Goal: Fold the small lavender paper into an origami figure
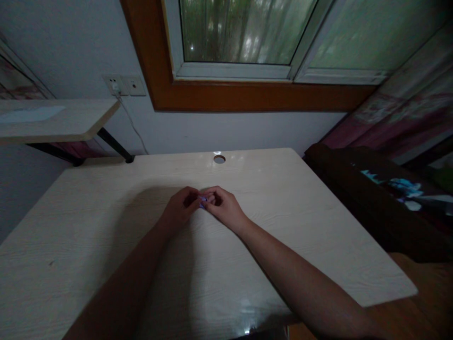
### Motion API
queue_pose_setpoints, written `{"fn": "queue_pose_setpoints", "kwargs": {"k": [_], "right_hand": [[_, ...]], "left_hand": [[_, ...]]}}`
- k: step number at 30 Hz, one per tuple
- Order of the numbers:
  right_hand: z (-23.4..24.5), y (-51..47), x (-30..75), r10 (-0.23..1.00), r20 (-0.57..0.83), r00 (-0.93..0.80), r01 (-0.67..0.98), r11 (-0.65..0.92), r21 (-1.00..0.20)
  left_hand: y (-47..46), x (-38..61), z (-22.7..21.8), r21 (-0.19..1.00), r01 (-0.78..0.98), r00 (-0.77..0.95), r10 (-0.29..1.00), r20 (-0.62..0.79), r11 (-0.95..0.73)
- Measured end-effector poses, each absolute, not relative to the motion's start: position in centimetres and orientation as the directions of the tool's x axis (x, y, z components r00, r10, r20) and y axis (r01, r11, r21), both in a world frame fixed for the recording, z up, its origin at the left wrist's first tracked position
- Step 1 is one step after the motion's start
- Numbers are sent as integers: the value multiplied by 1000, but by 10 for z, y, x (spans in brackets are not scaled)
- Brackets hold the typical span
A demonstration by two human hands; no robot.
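Observation:
Over the middle of the pale wood-grain desk (283, 198), my two hands meet fingertip to fingertip. Between them is a small purple-blue object (203, 202), mostly covered by fingers, so its kind cannot be made out. My left hand (181, 208) pinches it from the left with thumb and index finger. From the other side my right hand (226, 206) grips it with thumb and curled fingers.
A raised shelf (85, 120) on black legs stands at the desk's back left. Behind it, a cable (132, 123) hangs from a wall socket (123, 86). A round hole (219, 159) pierces the desk's back edge. Dark furniture (357, 203) flanks the right side.

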State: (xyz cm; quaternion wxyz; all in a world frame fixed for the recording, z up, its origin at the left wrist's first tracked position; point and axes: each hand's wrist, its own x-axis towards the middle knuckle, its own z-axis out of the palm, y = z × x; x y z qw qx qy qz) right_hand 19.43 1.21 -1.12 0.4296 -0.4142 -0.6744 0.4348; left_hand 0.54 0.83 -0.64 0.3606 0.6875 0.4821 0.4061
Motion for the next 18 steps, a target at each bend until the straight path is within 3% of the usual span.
{"fn": "queue_pose_setpoints", "kwargs": {"k": [6, 18], "right_hand": [[-10, 12, 194, 926, 223, -303, 174, 284, -943], [-10, 14, 195, 927, 258, -273, 28, 275, -961]], "left_hand": [[8, 6, -3, 869, 407, 197, 956, 216, -280], [7, 4, -3, 956, 180, 257, 949, 182, -232]]}}
